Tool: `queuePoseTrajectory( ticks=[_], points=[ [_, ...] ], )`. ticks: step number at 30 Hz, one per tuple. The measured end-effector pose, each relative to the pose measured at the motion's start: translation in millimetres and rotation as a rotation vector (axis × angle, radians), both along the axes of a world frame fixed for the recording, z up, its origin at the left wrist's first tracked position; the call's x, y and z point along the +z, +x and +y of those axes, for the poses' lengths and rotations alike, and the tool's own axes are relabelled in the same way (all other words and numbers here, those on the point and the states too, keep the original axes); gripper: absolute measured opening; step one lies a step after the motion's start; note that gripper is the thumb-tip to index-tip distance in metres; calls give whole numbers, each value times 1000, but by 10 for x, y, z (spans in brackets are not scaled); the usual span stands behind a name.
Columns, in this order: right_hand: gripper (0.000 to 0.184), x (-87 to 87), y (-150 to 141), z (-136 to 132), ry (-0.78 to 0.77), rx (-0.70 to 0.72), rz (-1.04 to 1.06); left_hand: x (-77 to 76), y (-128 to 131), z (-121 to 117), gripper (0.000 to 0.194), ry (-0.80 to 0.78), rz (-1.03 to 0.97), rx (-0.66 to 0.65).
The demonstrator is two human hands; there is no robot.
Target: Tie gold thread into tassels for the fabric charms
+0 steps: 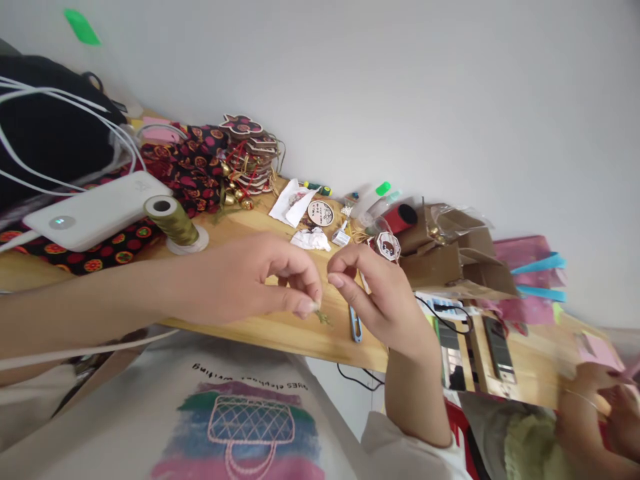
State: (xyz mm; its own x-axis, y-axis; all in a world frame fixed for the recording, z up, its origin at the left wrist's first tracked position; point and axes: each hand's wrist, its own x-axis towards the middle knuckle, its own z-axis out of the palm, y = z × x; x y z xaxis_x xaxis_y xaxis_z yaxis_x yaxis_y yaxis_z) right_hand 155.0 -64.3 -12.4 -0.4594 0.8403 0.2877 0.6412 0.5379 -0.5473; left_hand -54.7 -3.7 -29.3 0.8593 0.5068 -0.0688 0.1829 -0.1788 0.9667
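Note:
Over the wooden table, my left hand (265, 277) pinches a small tuft of olive-green thread (324, 317) between thumb and fingertips. Facing it on the right, my right hand (377, 290) is closed in a pinch; whatever it grips, if anything, is too fine to see. The two hands are a short gap apart. A spool of olive-green thread (175, 223) stands upright behind my left wrist. Just left of my right hand lies a blue cutter-like tool (355, 325) on the table, partly hidden by the hand.
A white power bank (97, 210) with cables lies on patterned cloth (185, 167) at left. Stacked ornaments with bells (253, 160), crumpled tissue (311, 239) and a round tag (321, 213) sit behind. Cardboard boxes (435, 270) stand at right, near another person's hands (590, 407).

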Motion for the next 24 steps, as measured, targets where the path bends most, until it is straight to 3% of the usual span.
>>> queuePoseTrajectory(
  ticks=[5,12,18,24],
  points=[
    [12,-105,24,-22,-88,76,102,-58,-53,-15,7,-302,-18,-154],
    [22,-208,49,-3,-274,182,233,-234,-87,-102,16,-549,-48,-376],
    [22,-284,62,21,-370,207,320,-302,-33,-141,11,-722,-30,-315],
    [23,-303,74,-2,-363,217,306,-328,-3,-181,9,-889,-62,-320]
  ],
)
